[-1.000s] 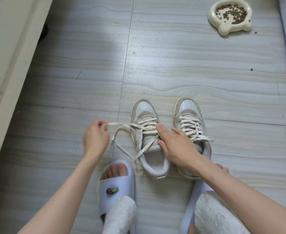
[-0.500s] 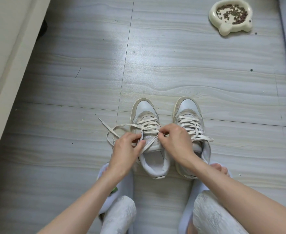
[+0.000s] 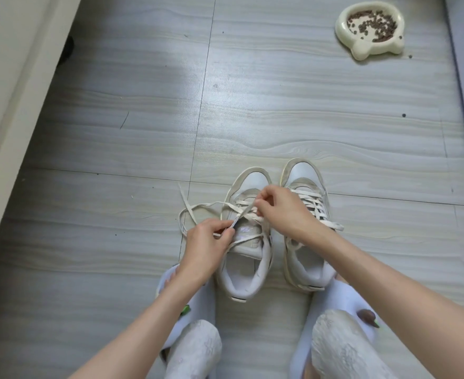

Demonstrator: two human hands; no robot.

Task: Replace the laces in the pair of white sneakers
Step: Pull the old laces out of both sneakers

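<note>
Two white sneakers stand side by side on the floor, toes pointing away from me. The left sneaker [image 3: 246, 266] has a cream lace [image 3: 195, 209] partly undone, with a loose loop lying on the floor to its left. My left hand [image 3: 206, 247] pinches the lace's tip beside the sneaker's tongue. Over the upper eyelets, my right hand [image 3: 283, 212] pinches a lace strand. The right sneaker [image 3: 304, 258] is fully laced, and my right forearm covers part of it.
A cream pet bowl [image 3: 370, 30] with brown kibble sits at the far right. A pale wall or skirting [image 3: 12, 105] runs along the left. My feet in light slippers [image 3: 198, 305] rest just behind the sneakers on the grey wood-look floor.
My left hand came in from the far left to the sneaker and now pinches the lace tip. My right hand shifted up toward the toe end of the lacing.
</note>
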